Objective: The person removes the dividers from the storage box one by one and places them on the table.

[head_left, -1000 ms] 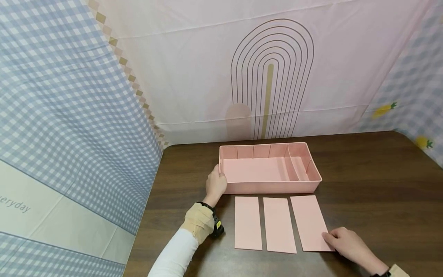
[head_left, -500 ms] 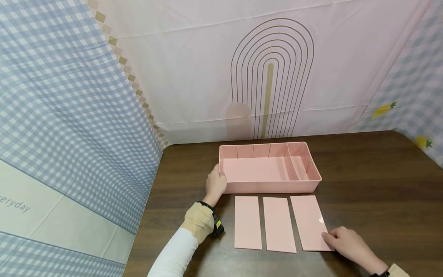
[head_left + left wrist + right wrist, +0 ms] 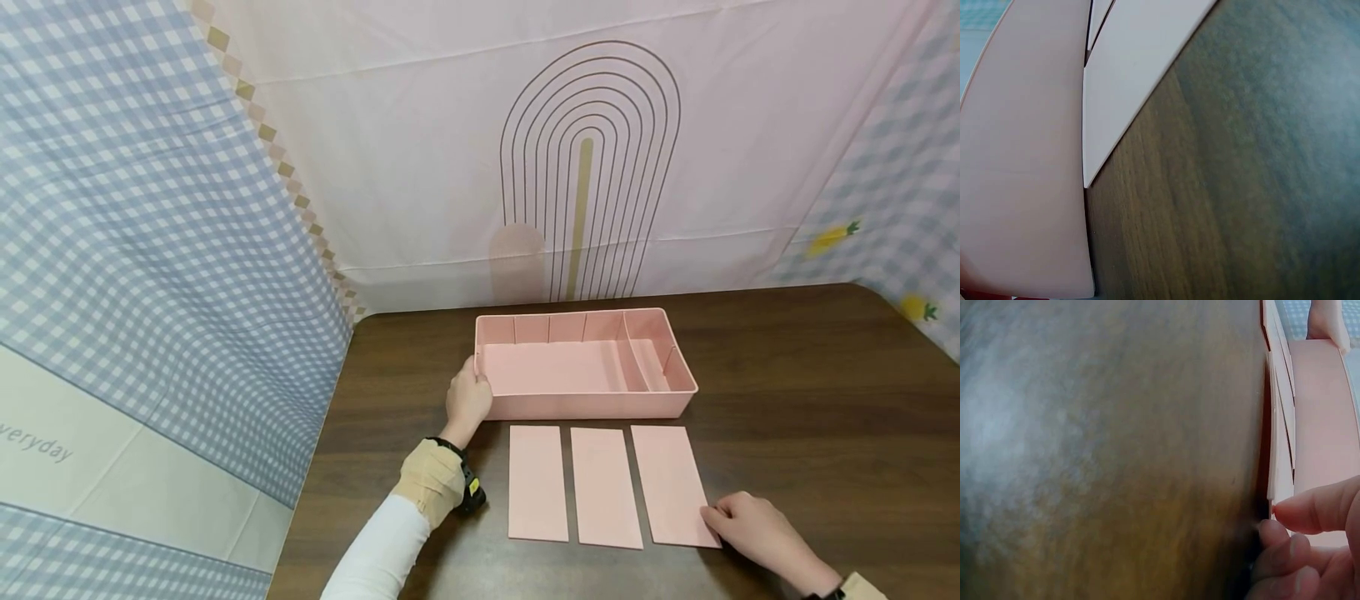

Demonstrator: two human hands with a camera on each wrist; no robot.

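The rightmost panel [image 3: 672, 483] has swung slightly leftward, right hand [image 3: 759, 531] pinching its edge, left hand [image 3: 467, 399] gripping the box [image 3: 585, 407].

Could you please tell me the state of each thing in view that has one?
Tray: upright, open-topped.
Left panel: lying flat.
Middle panel: lying flat.
Right panel: pinched at its near right corner; whether slightly raised, unclear.
Left hand: gripping the tray's left end.
Right hand: pinching the right panel.

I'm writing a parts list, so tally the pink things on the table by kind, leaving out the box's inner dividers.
Open pink box: 1
Flat pink panels, laid side by side: 3
Total: 4
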